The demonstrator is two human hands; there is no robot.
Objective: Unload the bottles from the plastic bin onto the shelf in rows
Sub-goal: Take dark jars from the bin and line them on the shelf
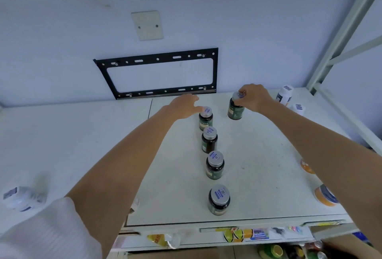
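Several dark bottles with silver lids stand in a line running from near to far on the white shelf top [258, 165]: the nearest [219, 199], then one [215, 165], another [209, 139], and the farthest [205, 118]. My left hand [184, 106] hovers with fingers spread, fingertips touching that farthest bottle's lid. My right hand [254, 97] grips the lid of a fifth dark bottle [235, 109], which stands upright to the right of the line's far end. The plastic bin is out of view.
Two white bottles [285, 95] [298, 108] stand at the back right by a grey metal rack post [339, 37]. Orange-lidded jars [325, 195] sit at the right edge. A white bottle [20, 196] lies left. A black wall bracket [161, 72] hangs behind.
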